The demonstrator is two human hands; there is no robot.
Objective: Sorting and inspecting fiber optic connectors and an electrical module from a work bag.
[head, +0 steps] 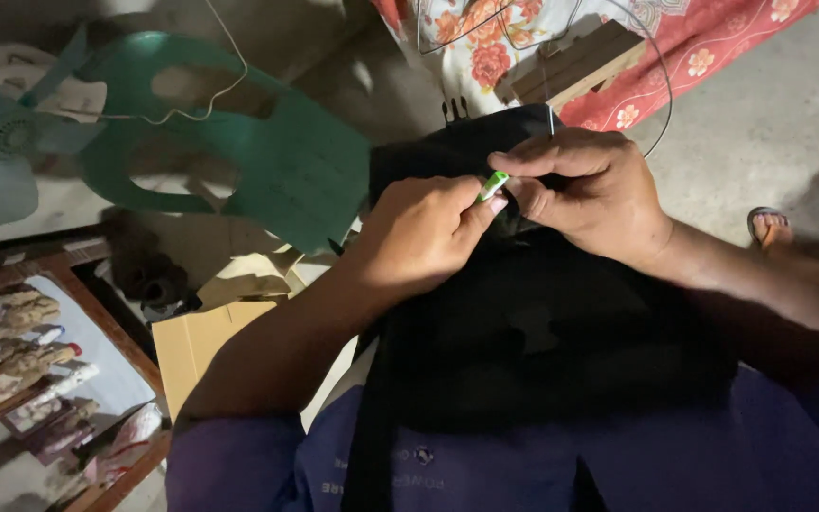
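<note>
Pinching a small green tool (494, 184) with closed fingertips, the left hand (424, 232) works above the black cloth (523, 322), which the right hand (590, 194) grips closed, apparently to steady it.

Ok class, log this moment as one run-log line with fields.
left hand: pinching green-and-white tool | right hand: gripping black fabric at tool tip | nearby: green plastic chair, cardboard box

Your left hand (424, 232) pinches a small green-and-white tool (493, 185) against black fabric (523, 322) on your lap; your right hand (594, 194) grips the fabric just beside it.
</note>
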